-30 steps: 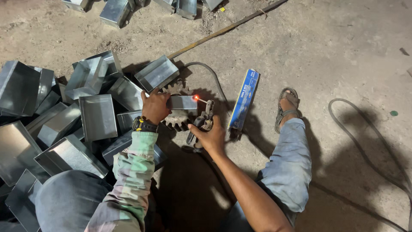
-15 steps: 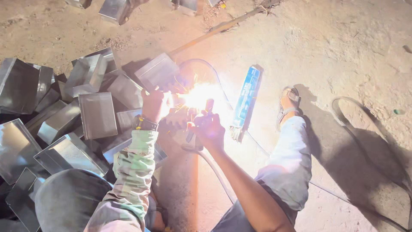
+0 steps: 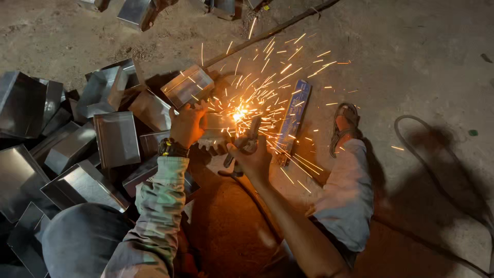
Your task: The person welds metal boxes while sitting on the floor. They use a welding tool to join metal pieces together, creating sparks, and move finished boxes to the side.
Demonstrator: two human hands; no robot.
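Observation:
My left hand (image 3: 188,123) presses down on a small metal piece lying on a toothed gear wheel (image 3: 212,145) on the ground. My right hand (image 3: 252,159) grips a welding electrode holder (image 3: 248,140), its rod tip meeting the piece at a bright arc (image 3: 239,114). Orange sparks fly up and to the right across the floor. A watch (image 3: 170,148) sits on my left wrist. The metal piece itself is mostly hidden by glare and my fingers.
Several open sheet-metal boxes (image 3: 116,138) lie heaped at the left. A long blue electrode packet (image 3: 295,119) lies right of the arc. My sandalled foot (image 3: 345,126) rests beyond it. A cable (image 3: 437,170) loops at the right; a thin rod (image 3: 278,30) lies at the top.
One second ago only a small red glow showed at the tip. Then a white flash flooded the spot. Now the glare has shrunk and sparks scatter outward. Both hands stay put.

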